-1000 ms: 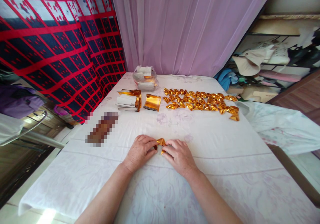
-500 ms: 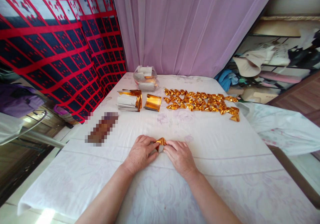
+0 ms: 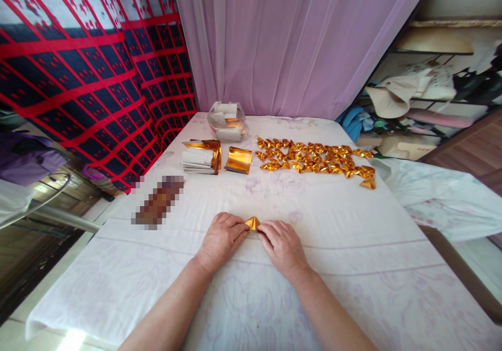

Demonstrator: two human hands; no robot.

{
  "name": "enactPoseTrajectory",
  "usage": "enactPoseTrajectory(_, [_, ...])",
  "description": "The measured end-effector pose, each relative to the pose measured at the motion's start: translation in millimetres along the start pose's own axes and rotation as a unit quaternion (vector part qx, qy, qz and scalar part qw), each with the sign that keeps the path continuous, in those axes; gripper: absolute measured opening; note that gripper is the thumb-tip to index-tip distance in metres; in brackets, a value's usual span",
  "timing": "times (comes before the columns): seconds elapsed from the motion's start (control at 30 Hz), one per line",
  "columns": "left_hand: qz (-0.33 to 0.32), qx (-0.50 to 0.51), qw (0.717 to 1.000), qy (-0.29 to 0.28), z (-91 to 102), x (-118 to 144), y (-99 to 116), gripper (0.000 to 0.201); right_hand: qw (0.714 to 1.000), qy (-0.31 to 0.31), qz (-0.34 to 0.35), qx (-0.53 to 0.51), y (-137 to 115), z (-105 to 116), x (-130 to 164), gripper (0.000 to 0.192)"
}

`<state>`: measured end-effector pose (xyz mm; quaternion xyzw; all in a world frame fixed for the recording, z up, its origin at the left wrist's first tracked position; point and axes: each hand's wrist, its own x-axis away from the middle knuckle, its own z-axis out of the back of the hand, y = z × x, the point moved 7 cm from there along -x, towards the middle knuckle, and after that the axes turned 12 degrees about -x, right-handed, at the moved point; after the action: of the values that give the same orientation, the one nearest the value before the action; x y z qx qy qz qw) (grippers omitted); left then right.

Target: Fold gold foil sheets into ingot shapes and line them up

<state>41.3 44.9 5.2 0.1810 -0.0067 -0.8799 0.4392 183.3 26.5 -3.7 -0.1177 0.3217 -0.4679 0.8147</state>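
Note:
Between my two hands is a small folded piece of gold foil paper (image 3: 252, 223), peaked in the middle. My left hand (image 3: 223, 237) pinches its left end with closed fingers. At its right end, my right hand (image 3: 283, 244) is closed on it in the same way. Both hands rest low over the white flowered tablecloth (image 3: 251, 298). Farther back lie rows of folded gold foil pieces (image 3: 314, 157). To their left sit a small stack of gold foil sheets (image 3: 239, 160) and a thicker stack showing pale backs (image 3: 201, 158).
A clear plastic bag (image 3: 227, 121) with more sheets stands at the back. On the left lies a pixelated brown object (image 3: 159, 202). A purple curtain (image 3: 274, 47) hangs behind the table, a red checked cloth (image 3: 98, 68) at left, and shelves (image 3: 427, 100) stand at right.
The foil paper's pale underside and the opening below its peak no longer show; the piece now looks flatter and more closed. My fingers have drawn in around its ends.

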Motion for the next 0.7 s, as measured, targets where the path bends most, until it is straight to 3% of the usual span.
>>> enactPoseTrajectory(0.27, [0.075,-0.001,0.997,0.002,-4.2,0.9,-11.2,0.014,0.998,0.029,-0.051,-0.034,9.3,-1.1,-2.1,0.016])
enactPoseTrajectory(0.7, [0.130,-0.002,0.991,0.011,-9.9,-7.3,-16.9,0.015,0.994,0.048,-0.098,-0.001,16.9,2.4,-6.2,0.020])
